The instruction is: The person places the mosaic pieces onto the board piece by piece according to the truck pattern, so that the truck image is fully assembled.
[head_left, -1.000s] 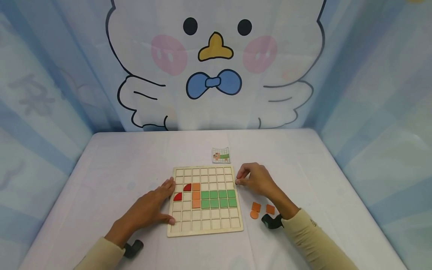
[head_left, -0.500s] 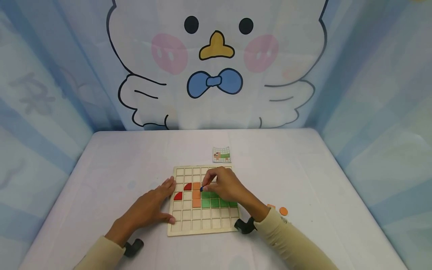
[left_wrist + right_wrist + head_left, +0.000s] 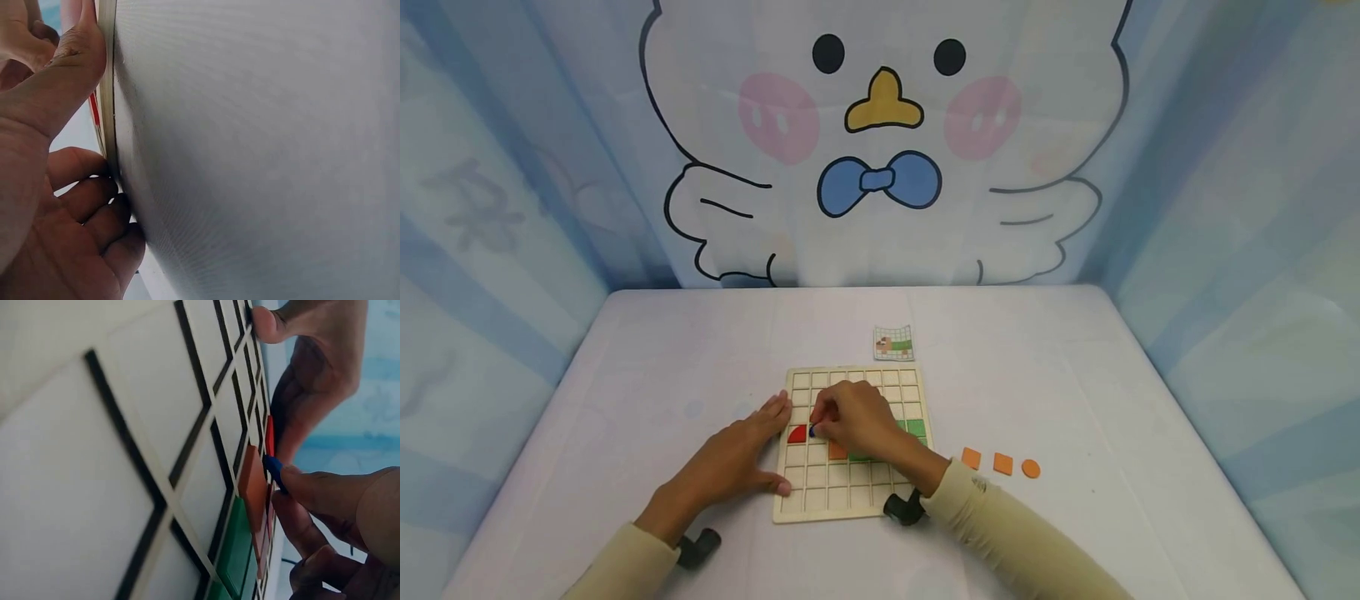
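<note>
A pale wooden grid board (image 3: pixel 816 500) lies flat in front of the person. At its left edge rests the left hand (image 3: pixel 733 458), thumb near the lower corner and fingers extended along the side. The right hand (image 3: pixel 859 418) pinches a small blue tile (image 3: pixel 275 473) between thumb and finger, over the square right of a red quarter-round tile (image 3: pixel 797 434). An orange tile (image 3: pixel 252 484) and a green tile (image 3: pixel 235 547) sit in the grid close by. Several tiles are partly hidden under the right hand in the head view.
Behind the board lies a small picture card (image 3: pixel 892 342) with a coloured grid pattern. To the right are an orange square tile (image 3: pixel 971 458), another orange square tile (image 3: pixel 1003 463) and an orange round tile (image 3: pixel 1031 468) on the white table (image 3: pixel 1075 375).
The right hand has moved left from beside the board's right edge to over its left part, carrying the blue tile. The left hand has stayed at the board's edge.
</note>
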A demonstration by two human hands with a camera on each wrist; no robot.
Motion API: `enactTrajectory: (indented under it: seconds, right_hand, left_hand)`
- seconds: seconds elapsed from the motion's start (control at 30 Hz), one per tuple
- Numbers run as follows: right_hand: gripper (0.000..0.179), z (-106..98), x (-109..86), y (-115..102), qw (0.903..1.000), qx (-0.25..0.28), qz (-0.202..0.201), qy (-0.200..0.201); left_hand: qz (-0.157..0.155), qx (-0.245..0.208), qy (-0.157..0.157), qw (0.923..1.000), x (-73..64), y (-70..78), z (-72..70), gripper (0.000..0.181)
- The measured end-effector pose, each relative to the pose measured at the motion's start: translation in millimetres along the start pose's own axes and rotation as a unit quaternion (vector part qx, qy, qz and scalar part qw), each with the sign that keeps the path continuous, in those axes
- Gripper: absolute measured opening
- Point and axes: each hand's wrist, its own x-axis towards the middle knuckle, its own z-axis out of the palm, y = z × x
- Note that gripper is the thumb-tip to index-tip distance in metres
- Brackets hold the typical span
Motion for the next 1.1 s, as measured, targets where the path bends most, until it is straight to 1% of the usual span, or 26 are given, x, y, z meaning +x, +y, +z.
enactTrajectory:
  seconds: [0.33, 0.63, 0.83, 0.97, 1.1]
  right_hand:
    - [0.013, 4, 0.4, -3, 0.9997, -0.023, 0.003, 0.000]
    - [0.015, 6, 1.6, -3, 0.9997, -0.023, -0.005, 0.002]
    - [0.009, 5, 1.1, -2, 0.9998, -0.021, -0.006, 0.005]
    - [0.005, -2, -4.9, -2, 0.9997, -0.014, -0.008, 0.016]
    - [0.004, -17, -17.9, 3, 0.9990, -0.012, -0.015, 0.039]
  left_hand:
    - [0.007, -0.005, 0.002, 1.0000, 0.1, -1.0, -0.6, 0.121]
    - [0.008, -0.008, 0.003, 0.9999, -0.4, -2.1, -0.1, 0.121]
    - [0.010, -0.005, 0.006, 0.9999, -0.7, -2.0, 0.0, 0.121]
    - [0.004, -0.003, 0.002, 1.0000, -0.3, -1.2, 0.2, 0.122]
    - [-0.007, -0.001, -0.002, 1.0000, 0.4, -0.3, 0.8, 0.123]
